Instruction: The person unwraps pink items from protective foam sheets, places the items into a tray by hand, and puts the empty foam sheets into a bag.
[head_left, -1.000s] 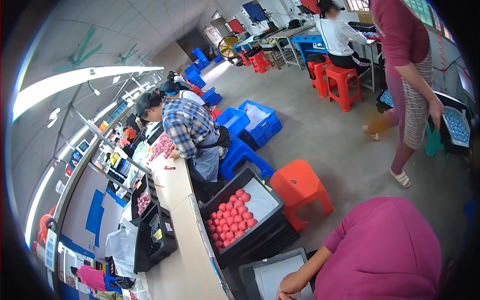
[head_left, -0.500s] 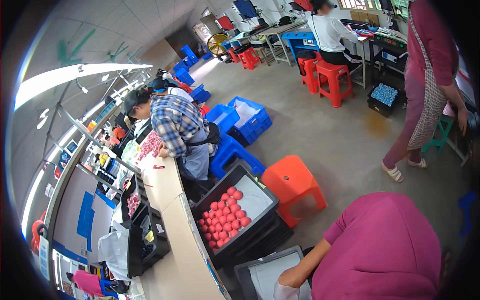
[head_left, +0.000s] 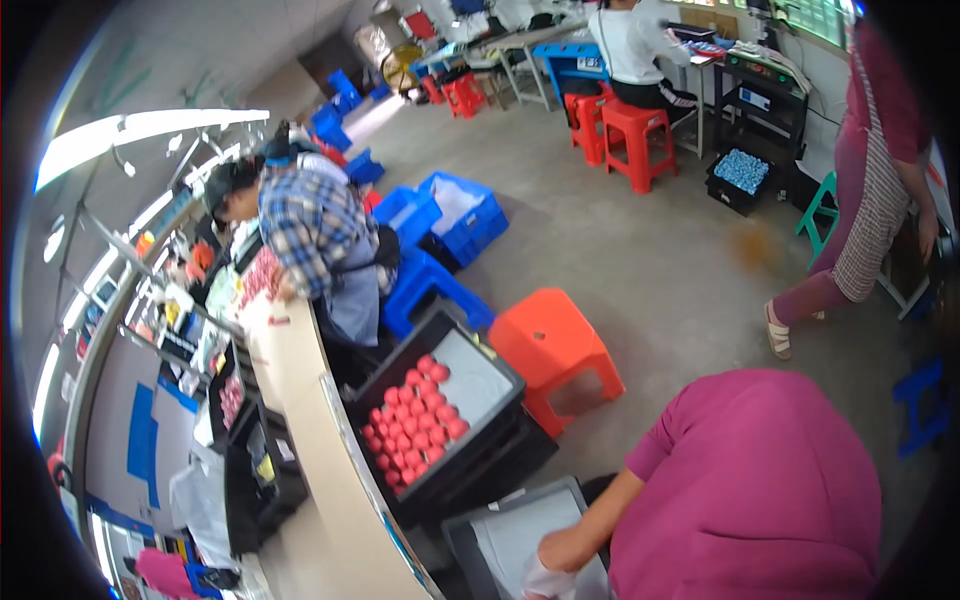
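Neither of my hands shows in the head view. At the bottom right a person in a magenta top (head_left: pixel 760 490) bends forward. That person's hand (head_left: pixel 560 550) reaches into a grey tray (head_left: pixel 490 545) and touches something white there. Just beyond it stands a black crate (head_left: pixel 500 365) with several red round pieces (head_left: pixel 410 425) and a white sheet inside. An orange stool (head_left: pixel 550 345) stands next to the crate.
A long pale workbench (head_left: pixel 300 400) runs along the left, where a person in a plaid shirt (head_left: pixel 310 235) leans over it. Blue crates (head_left: pixel 460 215) and a blue stool (head_left: pixel 425 285) sit behind. A person in a checked apron (head_left: pixel 870 200) stands at the right, and red stools (head_left: pixel 630 130) are at the back.
The view has swung down and left. The standing person has walked off to the right edge. The magenta-clad person's hand has gone deeper into the grey tray.
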